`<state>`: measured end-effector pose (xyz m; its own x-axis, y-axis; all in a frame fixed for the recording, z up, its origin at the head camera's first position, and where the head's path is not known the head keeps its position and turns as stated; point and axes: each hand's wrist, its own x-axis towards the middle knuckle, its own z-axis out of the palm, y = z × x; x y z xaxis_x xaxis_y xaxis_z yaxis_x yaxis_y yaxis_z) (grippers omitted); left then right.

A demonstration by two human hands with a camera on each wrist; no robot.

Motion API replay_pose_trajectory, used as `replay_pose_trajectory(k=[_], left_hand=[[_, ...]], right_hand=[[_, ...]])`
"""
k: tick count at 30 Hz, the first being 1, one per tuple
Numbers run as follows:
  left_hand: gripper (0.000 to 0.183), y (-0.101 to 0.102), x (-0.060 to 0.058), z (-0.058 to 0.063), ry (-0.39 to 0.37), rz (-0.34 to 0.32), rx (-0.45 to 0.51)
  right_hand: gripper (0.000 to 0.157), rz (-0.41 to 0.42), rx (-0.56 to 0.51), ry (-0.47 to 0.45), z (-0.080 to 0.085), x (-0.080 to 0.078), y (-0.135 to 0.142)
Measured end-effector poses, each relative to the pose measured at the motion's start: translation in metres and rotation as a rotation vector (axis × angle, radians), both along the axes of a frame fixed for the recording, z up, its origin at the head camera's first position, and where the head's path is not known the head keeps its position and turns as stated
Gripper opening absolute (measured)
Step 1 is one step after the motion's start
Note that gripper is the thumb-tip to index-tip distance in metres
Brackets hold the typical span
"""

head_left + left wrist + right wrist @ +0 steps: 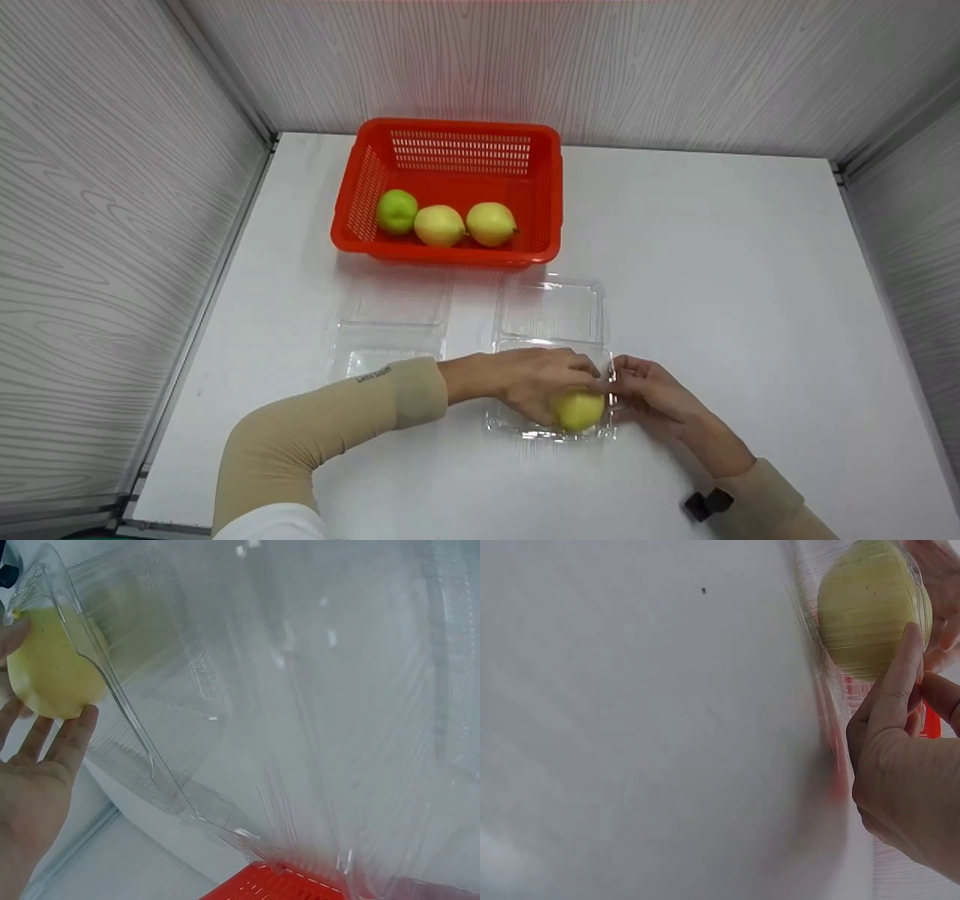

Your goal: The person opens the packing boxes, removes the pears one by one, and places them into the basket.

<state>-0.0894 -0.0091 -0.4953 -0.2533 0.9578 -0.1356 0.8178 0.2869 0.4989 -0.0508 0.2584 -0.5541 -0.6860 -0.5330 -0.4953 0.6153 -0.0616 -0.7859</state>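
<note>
My left hand [536, 379] grips a yellow pear [579, 410] inside the near half of a clear plastic clamshell container [551, 311], which lies opened out on the table. In the left wrist view, the left hand's fingers [79, 727] curl under the pear [56, 664], with the thumb on its other side. At the container's right edge, my right hand [660, 394] pinches the rim between thumb and fingers. In the right wrist view, the pear [866, 611] shows through the clear wall, close to the right index finger [904, 679].
A red plastic basket [450, 259] stands behind the containers, holding a green apple [397, 211] and two pale yellow pears [439, 226]. A second opened clear container [394, 304] lies to the left, partly under the left forearm. Grey wood-patterned panels [487, 67] border the white table [712, 247].
</note>
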Motion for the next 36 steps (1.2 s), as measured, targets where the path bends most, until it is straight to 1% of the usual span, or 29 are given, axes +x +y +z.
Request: replay_pose_trajectory(k=[5, 8, 13, 17, 24, 28, 36], left_hand=[[0.067, 0.0032, 0.0006, -0.0034, -0.011, 0.0, -0.015], [0.066, 0.0053, 0.0003, -0.0047, -0.022, -0.005, -0.024], [0.068, 0.0078, -0.0005, -0.0077, -0.037, -0.02, -0.024], [0.07, 0.0086, -0.0004, -0.0092, -0.033, -0.025, -0.017], [0.071, 0.0086, -0.0008, -0.0082, -0.043, -0.014, -0.008], [0.072, 0.0076, -0.0005, -0.0086, -0.036, -0.002, -0.01], [0.071, 0.0046, 0.0005, -0.0091, -0.026, 0.033, -0.013]], right_hand=[[0.012, 0.0, 0.033, 0.001, -0.0005, -0.0006, -0.0005], [0.013, -0.004, 0.033, -0.003, -0.0011, -0.0007, -0.0006], [0.012, -0.006, 0.03, 0.005, -0.0024, -0.001, -0.0002], [0.012, -0.012, 0.033, 0.011, -0.003, -0.001, -0.0001], [0.01, -0.01, 0.006, -0.01, -0.0007, -0.0012, -0.0005], [0.009, -0.008, 0.018, -0.01, -0.0006, -0.0013, -0.0004], [0.012, -0.017, 0.033, -0.011, -0.0009, -0.0006, -0.0011]])
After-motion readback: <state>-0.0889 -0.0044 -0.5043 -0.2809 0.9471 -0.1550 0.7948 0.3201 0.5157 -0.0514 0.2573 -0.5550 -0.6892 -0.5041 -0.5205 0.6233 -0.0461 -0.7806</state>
